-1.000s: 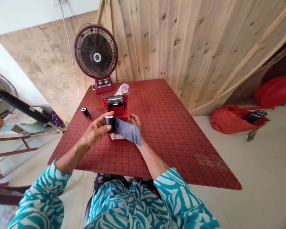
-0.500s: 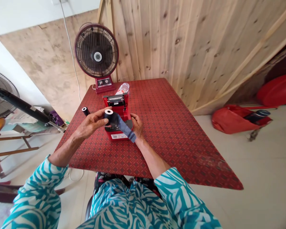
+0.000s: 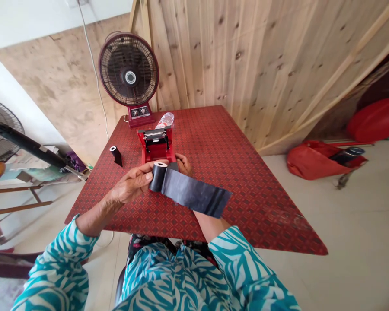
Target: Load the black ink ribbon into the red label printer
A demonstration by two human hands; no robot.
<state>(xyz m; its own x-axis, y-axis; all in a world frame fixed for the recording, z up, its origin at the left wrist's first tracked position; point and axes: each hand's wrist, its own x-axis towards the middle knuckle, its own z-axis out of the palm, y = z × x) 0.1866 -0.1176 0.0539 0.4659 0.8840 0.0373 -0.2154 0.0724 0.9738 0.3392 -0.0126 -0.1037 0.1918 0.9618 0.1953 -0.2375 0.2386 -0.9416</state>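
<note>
The left hand (image 3: 132,183) pinches the black roll (image 3: 157,179) in front of the open red box (image 3: 156,153), its loose strip (image 3: 194,194) needing a gentle touch, while the right hand (image 3: 184,165) curls beside the box, its grip too hidden to tell.

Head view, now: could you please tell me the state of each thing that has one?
Left hand: closed on the black roll
Black roll: held, partly unwound
Right hand: at the red machine's side, grip partly hidden
Red machine: lid raised
Second roll: on the table, end loose
Clear bottle: partly hidden, fill unclear
Table fan: standing, running or not unclear
Red bag: open
</note>
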